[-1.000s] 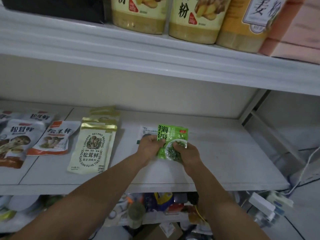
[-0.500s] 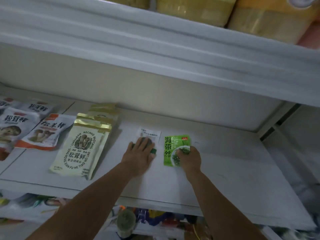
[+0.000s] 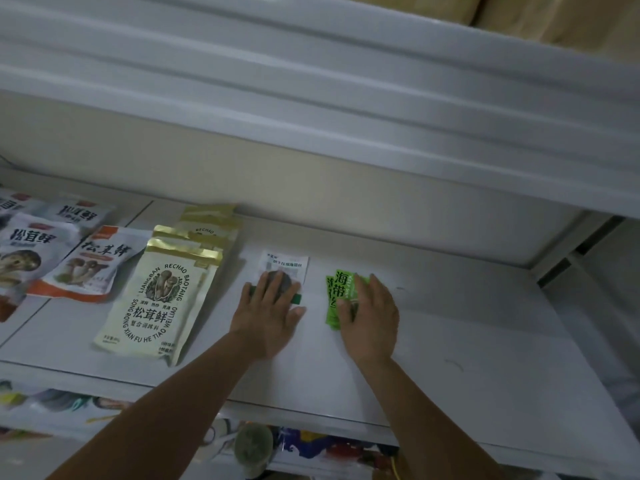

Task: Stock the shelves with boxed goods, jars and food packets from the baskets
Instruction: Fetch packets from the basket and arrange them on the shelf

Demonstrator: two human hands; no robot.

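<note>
Left hand (image 3: 268,315): flat, fingers straight and slightly spread, pressing a white-and-green flat plastic packet (image 3: 284,265) onto the white metal shelf (image 3: 467,341). Right hand (image 3: 370,317): fingers straight and close together, pressing bright green flat packets (image 3: 336,289) just right of my left thumb. Cream-and-gold mushroom pouches (image 3: 156,299) lie left of my left fingers, not touching.

Single view: head-worn, wide-angle. Faces forward and down at white shelf (image 3: 450,358) from just off its front edge, close in. Left hand (image 3: 266,313) and right hand (image 3: 369,317) reach mid-surface. Upper shelf (image 3: 311,81) fills top of frame. View tilted: front edge runs down to right.
</note>
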